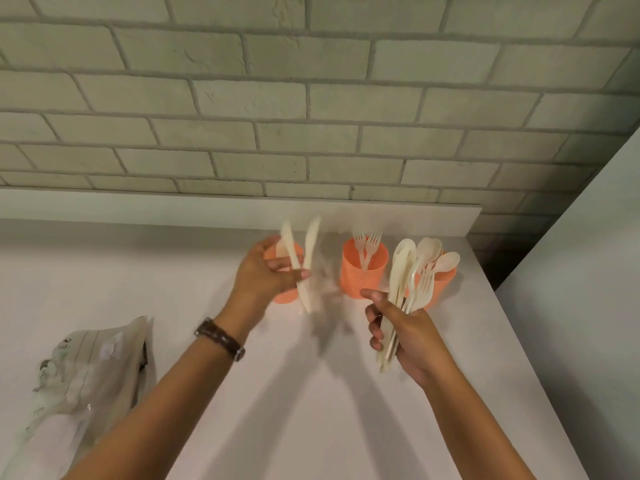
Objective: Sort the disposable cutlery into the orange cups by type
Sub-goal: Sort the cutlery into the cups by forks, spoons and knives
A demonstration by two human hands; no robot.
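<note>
A pale brick wall (pixel 311 98) fills the view from 10 to 2 o'clock, and below it lies a white counter (pixel 138 271). A crumpled paper-and-plastic bag (pixel 93 375) lies on the counter at 8 o'clock. The left hand (pixel 266 271), just above centre, pinches two pale knives (pixel 309 247) between thumb and curled fingers; they point to 12 o'clock and are blurred. The right hand (pixel 405 327), at 4 o'clock, is closed round a bundle of cutlery (pixel 401 271), spoons and at least one fork. Three orange cups stand in a row near the back edge. The left cup (pixel 284 296) sits behind the left hand, the middle cup (pixel 363 271) holds two forks (pixel 367 244), and the right cup (pixel 440 285) holds spoons (pixel 446 261). A brown-strapped watch (pixel 221 339) is on the left wrist.
</note>
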